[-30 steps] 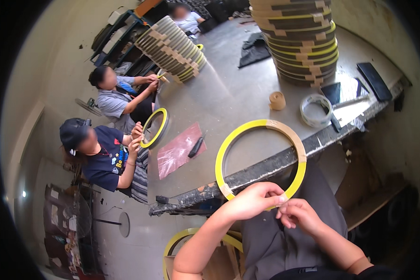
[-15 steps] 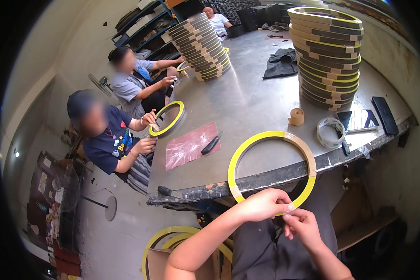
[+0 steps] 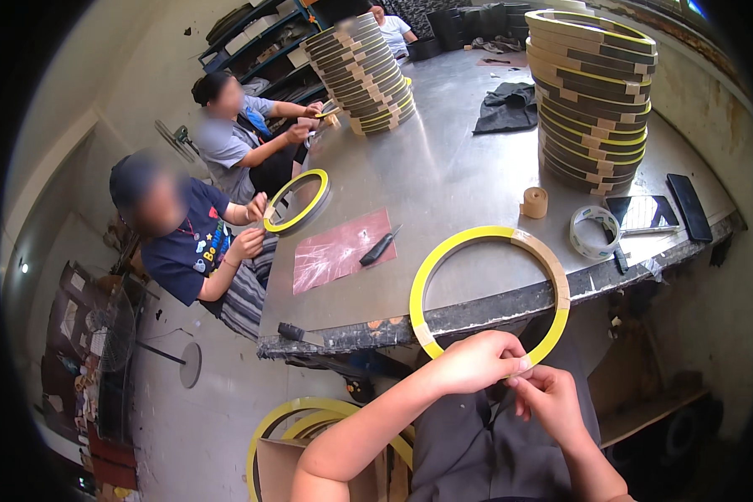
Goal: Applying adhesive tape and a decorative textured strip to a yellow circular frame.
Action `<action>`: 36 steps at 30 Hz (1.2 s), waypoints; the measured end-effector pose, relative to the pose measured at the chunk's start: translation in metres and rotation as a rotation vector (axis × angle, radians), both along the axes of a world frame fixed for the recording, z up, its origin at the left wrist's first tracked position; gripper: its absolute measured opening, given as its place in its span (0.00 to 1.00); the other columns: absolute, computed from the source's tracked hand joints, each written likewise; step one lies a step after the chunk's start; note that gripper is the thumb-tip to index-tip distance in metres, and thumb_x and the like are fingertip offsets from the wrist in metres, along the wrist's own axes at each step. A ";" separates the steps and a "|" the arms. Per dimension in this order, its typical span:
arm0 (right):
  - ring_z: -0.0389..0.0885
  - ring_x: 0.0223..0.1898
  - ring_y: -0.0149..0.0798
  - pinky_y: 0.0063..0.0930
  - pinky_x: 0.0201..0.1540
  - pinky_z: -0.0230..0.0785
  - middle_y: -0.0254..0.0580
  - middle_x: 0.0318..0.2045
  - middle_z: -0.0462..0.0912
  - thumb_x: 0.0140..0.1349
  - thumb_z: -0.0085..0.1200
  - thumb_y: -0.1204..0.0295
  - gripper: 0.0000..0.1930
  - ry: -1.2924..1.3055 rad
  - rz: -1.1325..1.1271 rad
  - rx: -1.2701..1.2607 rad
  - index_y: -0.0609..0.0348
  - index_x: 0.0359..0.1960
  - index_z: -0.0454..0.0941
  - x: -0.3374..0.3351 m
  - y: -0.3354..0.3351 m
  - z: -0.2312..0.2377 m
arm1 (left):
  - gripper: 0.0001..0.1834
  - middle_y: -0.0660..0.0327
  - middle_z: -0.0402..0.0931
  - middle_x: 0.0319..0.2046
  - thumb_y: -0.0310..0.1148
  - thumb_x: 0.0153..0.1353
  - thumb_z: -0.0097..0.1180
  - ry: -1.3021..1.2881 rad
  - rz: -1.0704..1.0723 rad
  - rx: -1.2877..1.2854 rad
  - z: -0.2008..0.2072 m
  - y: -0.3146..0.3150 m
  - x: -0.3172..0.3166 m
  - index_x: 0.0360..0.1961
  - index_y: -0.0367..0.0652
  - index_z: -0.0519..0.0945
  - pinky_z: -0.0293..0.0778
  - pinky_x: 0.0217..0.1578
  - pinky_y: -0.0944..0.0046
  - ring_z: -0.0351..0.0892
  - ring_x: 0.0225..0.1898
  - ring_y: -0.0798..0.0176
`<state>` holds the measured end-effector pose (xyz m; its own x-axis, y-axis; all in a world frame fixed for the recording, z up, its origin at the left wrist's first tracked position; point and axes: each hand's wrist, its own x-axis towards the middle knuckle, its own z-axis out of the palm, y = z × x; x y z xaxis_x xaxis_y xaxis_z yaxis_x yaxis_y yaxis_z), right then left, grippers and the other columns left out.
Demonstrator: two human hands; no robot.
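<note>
A large flat ring [image 3: 418, 293], yellow on its face with a dark side, leans across the table's near edge above my lap. Tan tape [image 3: 544, 255] is wrapped over its upper right part, and a smaller tan band [image 3: 424, 335] crosses its lower left. My left hand [image 3: 481, 364] is closed on the ring's near side, its thumb pressed on the yellow face. Just beside that thumb, my right hand [image 3: 552, 397] pinches at the ring's lower edge. What lies between the right fingertips is hidden.
On the metal table [image 3: 452, 180] are a tape roll [image 3: 535, 202], clear tape [image 3: 595, 233], a phone [image 3: 688, 207], a black-handled knife [image 3: 379, 248] on a reddish sheet [image 3: 330, 263], and tall ring stacks [image 3: 594, 109]. More rings [image 3: 255, 435] stand by my left leg. Co-workers [image 3: 188, 226] sit at left.
The view has shifted slightly. My hands stay at the same place on the ring, with small finger movement. The nearest co-worker's hands have moved slightly on another ring.
</note>
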<state>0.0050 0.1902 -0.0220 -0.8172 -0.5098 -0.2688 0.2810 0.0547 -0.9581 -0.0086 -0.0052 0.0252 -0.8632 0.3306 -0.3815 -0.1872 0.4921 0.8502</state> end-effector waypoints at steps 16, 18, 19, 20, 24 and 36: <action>0.74 0.15 0.25 0.16 0.19 0.62 0.40 0.19 0.82 0.68 0.56 0.74 0.08 -0.068 -0.029 -0.306 0.67 0.36 0.83 0.008 -0.004 -0.029 | 0.17 0.59 0.82 0.34 0.39 0.69 0.57 -0.066 -0.002 0.061 0.004 0.002 0.004 0.46 0.32 0.81 0.74 0.36 0.67 0.76 0.33 0.70; 0.73 0.15 0.26 0.16 0.19 0.60 0.42 0.20 0.83 0.67 0.54 0.74 0.08 -0.097 -0.102 -0.341 0.67 0.35 0.82 0.014 -0.007 -0.031 | 0.17 0.55 0.84 0.34 0.38 0.69 0.56 -0.047 0.006 0.106 0.002 0.003 0.006 0.43 0.31 0.81 0.76 0.39 0.64 0.82 0.35 0.66; 0.73 0.15 0.26 0.16 0.19 0.60 0.42 0.20 0.83 0.67 0.54 0.74 0.08 -0.110 -0.112 -0.336 0.67 0.35 0.82 0.018 -0.008 -0.031 | 0.15 0.59 0.82 0.34 0.37 0.70 0.56 -0.084 0.002 0.107 0.001 0.004 0.006 0.46 0.32 0.81 0.74 0.36 0.67 0.76 0.33 0.70; 0.72 0.14 0.26 0.16 0.18 0.59 0.42 0.19 0.82 0.67 0.53 0.73 0.09 -0.151 -0.133 -0.328 0.67 0.34 0.81 0.017 -0.009 -0.029 | 0.15 0.59 0.82 0.34 0.36 0.70 0.56 -0.070 0.010 0.087 -0.005 0.003 0.005 0.45 0.32 0.81 0.75 0.38 0.66 0.77 0.34 0.69; 0.70 0.14 0.24 0.16 0.18 0.59 0.38 0.18 0.79 0.68 0.50 0.71 0.11 -0.296 -0.111 -0.494 0.68 0.37 0.80 0.003 -0.011 -0.027 | 0.15 0.59 0.82 0.33 0.36 0.70 0.56 -0.120 -0.031 0.088 0.016 0.004 -0.013 0.44 0.31 0.80 0.77 0.42 0.65 0.81 0.37 0.67; 0.69 0.15 0.25 0.17 0.21 0.58 0.41 0.18 0.79 0.66 0.47 0.73 0.11 -0.606 -0.013 -0.745 0.68 0.31 0.79 -0.017 0.000 -0.029 | 0.16 0.61 0.82 0.36 0.36 0.68 0.59 -0.293 0.127 0.138 0.022 0.012 -0.028 0.47 0.33 0.80 0.75 0.38 0.70 0.80 0.36 0.73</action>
<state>-0.0124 0.1901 -0.0509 -0.6531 -0.7120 -0.2579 0.7360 -0.5167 -0.4374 -0.0366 0.0068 0.0471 -0.7611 0.2933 -0.5785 -0.4859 0.3331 0.8081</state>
